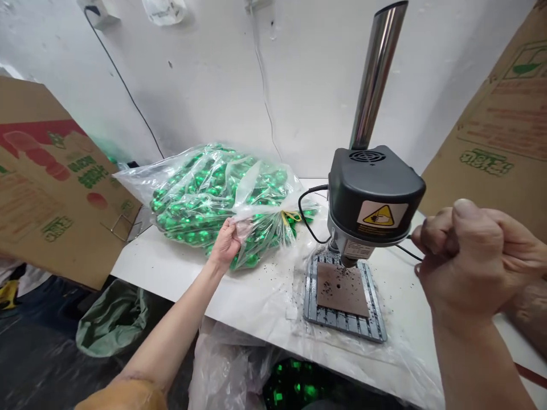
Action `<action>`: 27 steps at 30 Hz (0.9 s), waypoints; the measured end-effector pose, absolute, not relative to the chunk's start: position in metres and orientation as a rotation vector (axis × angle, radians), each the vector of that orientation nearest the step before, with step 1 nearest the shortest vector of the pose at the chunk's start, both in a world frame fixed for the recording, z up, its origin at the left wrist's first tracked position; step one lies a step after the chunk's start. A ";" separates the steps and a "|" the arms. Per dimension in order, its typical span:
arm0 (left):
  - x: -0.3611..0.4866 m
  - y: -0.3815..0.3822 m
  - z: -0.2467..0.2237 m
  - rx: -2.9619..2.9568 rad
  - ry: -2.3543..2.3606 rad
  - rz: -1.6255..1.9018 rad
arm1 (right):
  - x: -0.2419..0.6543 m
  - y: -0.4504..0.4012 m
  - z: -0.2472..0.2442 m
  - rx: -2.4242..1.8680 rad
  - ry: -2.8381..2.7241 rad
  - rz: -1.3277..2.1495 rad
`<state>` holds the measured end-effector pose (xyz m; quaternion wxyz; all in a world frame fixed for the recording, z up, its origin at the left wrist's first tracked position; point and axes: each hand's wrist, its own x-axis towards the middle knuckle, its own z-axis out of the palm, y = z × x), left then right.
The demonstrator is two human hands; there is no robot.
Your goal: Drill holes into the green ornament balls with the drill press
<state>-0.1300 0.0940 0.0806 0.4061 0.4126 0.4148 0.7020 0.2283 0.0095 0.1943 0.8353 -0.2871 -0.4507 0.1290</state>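
Bag (205,193) and drill (376,188) set side by side on a desk (256,299)
The bag is placed on the left, the drill to its right, both before a wall (213,85). On the drill's base (378,326) a board (342,299) is laid. The desk is flanked by a left box (47,188) and a right box (491,114); below its front edge, another bag (226,364) is kept.

A cardboard box (55,188) (partly printed red) stands near a green sack (113,322), a dark cable (128,91) against the wall (213,74).
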 end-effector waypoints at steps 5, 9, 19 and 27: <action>-0.152 0.089 0.097 1.168 1.441 1.961 | 0.228 0.010 0.194 -0.579 -0.950 0.280; -0.149 0.064 0.089 1.412 2.303 2.026 | 0.229 0.010 0.193 -0.586 -0.951 0.296; -0.150 0.064 0.027 1.099 1.920 2.016 | 0.228 0.008 0.193 -0.622 -0.963 0.275; -0.183 0.117 0.077 0.702 1.016 2.115 | 0.226 0.003 0.194 -0.693 -0.860 0.359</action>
